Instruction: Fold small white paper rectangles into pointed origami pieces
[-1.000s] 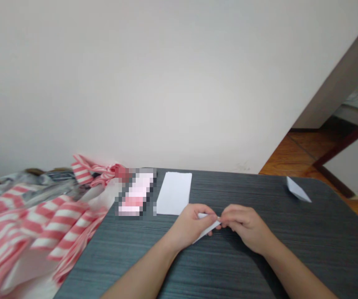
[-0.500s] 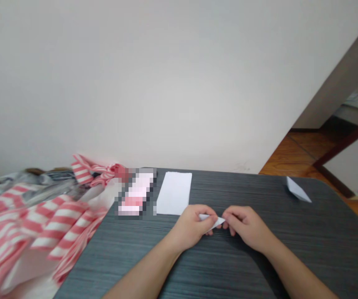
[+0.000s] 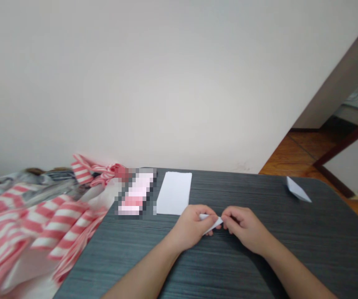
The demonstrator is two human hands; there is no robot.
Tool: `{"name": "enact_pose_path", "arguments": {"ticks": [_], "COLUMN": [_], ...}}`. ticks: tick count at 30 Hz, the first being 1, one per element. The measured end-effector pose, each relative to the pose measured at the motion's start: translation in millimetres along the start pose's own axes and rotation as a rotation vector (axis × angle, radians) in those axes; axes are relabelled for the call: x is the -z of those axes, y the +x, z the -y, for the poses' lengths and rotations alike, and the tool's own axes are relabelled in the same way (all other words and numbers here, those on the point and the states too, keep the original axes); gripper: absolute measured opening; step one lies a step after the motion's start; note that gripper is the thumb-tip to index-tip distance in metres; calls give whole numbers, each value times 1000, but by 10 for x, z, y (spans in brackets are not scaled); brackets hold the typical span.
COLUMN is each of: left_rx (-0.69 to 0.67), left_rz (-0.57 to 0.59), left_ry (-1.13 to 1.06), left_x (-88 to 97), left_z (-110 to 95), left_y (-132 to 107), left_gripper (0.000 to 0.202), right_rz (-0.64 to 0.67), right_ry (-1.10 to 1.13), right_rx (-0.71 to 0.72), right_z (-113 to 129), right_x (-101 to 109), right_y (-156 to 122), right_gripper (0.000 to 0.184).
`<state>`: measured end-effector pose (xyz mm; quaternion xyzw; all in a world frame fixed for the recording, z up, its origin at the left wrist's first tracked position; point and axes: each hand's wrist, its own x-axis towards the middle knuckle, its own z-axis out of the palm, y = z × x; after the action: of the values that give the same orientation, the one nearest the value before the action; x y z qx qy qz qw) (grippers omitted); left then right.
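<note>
Small folded paper (image 3: 214,223) sits pinched between both hands, low over the dark counter (image 3: 291,257) near its middle. To my eye the risk is in the grip. The piece is tiny and only a sliver shows between the hands, so a pull from either side could tear the tip or drag a crease crooked. A slack pinch could let it slip down onto the counter. The left hand (image 3: 191,227) has its fingers (image 3: 208,215) curled tight, thumb and forefinger pressed on the paper's left end. The right hand (image 3: 245,228) mirrors it, fingers (image 3: 230,219) bunched and nipping the pointed right end; no finger is spread. A flat white sheet (image 3: 175,193) lies at eleven o'clock from the hands. Another folded piece (image 3: 297,189) lies at two o'clock, well apart, and striped cloth (image 3: 42,232) is heaped beside the counter at nine o'clock
</note>
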<state>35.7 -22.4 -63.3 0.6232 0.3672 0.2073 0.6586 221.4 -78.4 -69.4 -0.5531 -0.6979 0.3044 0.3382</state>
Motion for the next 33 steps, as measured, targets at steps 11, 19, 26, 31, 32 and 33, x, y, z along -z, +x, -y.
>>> {"name": "enact_pose_path", "arguments": {"ticks": [11, 19, 26, 31, 32, 33], "left_rx": [-19, -45, -22, -2, -11, -20], "left_rz": [6, 7, -36, -63, -80, -92], "left_ry": [10, 35, -3, -349, -392, -407], "left_x": [3, 7, 10, 69, 75, 76], "left_z": [11, -11, -15, 101, 118, 129], "left_y": [-3, -20, -22, 26, 35, 40], "left_gripper": [27, 23, 28, 48, 45, 40], "right_rz": [29, 32, 25, 1, 5, 15], "right_ry": [34, -1, 79, 239, 289, 341], "right_rx": [-7, 52, -21, -125, -142, -161], "right_z": [28, 81, 63, -68, -86, -100], "right_x": [34, 15, 34, 74, 72, 67], "right_y": [10, -1, -9, -9, -10, -12], "right_gripper": [18, 19, 20, 22, 23, 23]}}
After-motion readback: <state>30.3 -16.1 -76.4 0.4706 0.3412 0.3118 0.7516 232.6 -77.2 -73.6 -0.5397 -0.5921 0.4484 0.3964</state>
